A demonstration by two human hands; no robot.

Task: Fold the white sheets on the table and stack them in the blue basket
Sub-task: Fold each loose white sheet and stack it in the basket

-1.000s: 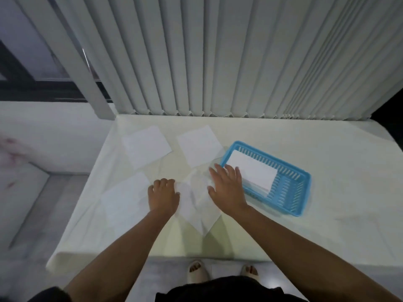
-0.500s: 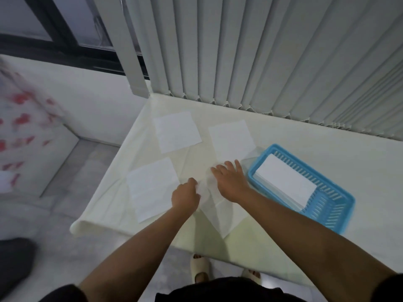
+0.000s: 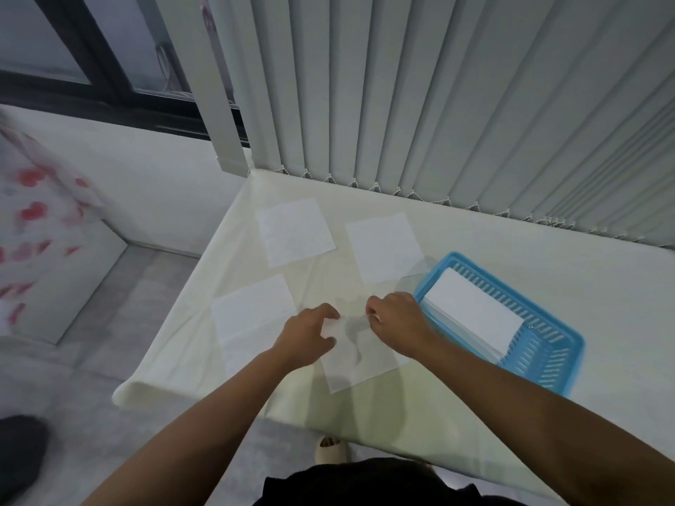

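Note:
A white sheet (image 3: pixel 359 359) lies near the table's front edge between my hands. My left hand (image 3: pixel 308 334) pinches its upper left corner and my right hand (image 3: pixel 398 319) pinches its upper right corner. Three more white sheets lie flat: one at the far left (image 3: pixel 296 231), one at the far middle (image 3: pixel 383 246), one at the near left (image 3: pixel 252 312). The blue basket (image 3: pixel 548 359) stands to the right of my right hand, with a stack of folded white sheets (image 3: pixel 475 315) inside it.
The table (image 3: pixel 548 257) wears a cream cloth that hangs over the left and front edges. Grey vertical blinds (image 3: pixel 438 104) close off the back. A window and a white ledge are at the left. My foot (image 3: pixel 330 449) shows under the front edge.
The camera has swung left and down. My hands went from pressing flat on the sheet to pinching its two upper corners.

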